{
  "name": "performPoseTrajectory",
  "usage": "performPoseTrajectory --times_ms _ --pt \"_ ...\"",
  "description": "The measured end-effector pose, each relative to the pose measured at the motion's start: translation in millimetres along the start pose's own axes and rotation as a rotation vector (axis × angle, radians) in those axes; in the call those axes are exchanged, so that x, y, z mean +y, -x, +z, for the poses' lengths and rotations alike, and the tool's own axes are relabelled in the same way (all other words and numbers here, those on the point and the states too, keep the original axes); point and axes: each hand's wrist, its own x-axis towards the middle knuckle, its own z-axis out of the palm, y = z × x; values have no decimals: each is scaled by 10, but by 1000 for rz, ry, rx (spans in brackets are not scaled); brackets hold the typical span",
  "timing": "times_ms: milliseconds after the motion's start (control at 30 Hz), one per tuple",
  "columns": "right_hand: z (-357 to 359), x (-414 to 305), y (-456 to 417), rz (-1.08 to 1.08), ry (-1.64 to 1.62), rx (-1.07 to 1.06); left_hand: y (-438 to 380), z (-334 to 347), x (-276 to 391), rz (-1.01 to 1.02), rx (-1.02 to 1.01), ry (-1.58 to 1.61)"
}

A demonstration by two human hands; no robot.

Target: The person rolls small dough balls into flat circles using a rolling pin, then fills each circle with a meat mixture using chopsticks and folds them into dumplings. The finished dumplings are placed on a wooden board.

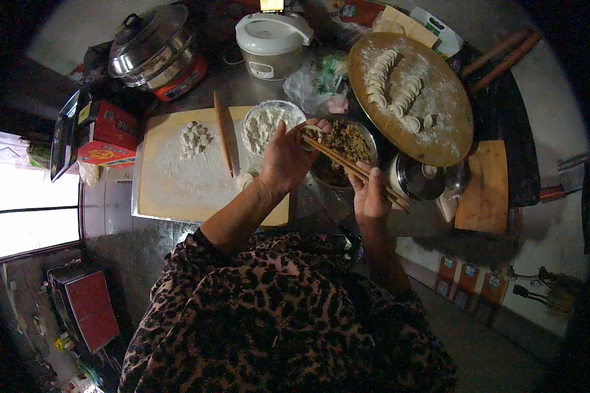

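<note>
My left hand [289,156] holds a round dough wrapper [302,141] with some dark filling on it. My right hand [370,192] grips a pair of wooden chopsticks [346,163], whose tips touch the filling in the wrapper. Beneath both hands stands a metal bowl of chopped filling [350,142]. Left of it is a bowl of flour [268,123]. On the floured board [172,182] lie small dough pieces [195,140] and a rolling pin [222,137]; flat wrappers [250,176] are partly hidden behind my left forearm. Folded dumplings [381,78] rest in rows on a round floured board [432,98].
A rice cooker [273,46] and a lidded steel pot [152,46] stand at the back. Plastic bags [319,81] lie behind the filling bowl. At the right are a lidded pot [420,178] and a wooden board [484,189]; a red box [110,132] is at the left.
</note>
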Motion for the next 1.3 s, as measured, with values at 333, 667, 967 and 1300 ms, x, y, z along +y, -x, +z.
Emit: performPoseTrajectory --times_ms 333,667,967,1300 --pt "44 -87 -53 -11 -31 -12 7 105 -5 38 112 -31" --pt "-623 -20 -249 -266 732 -85 3 -49 110 55 54 -102" --pt "-1097 840 -325 -24 920 -414 104 10 191 -85 79 -86" --pt "696 -498 -247 -810 1243 -551 207 192 80 -251 20 -162"
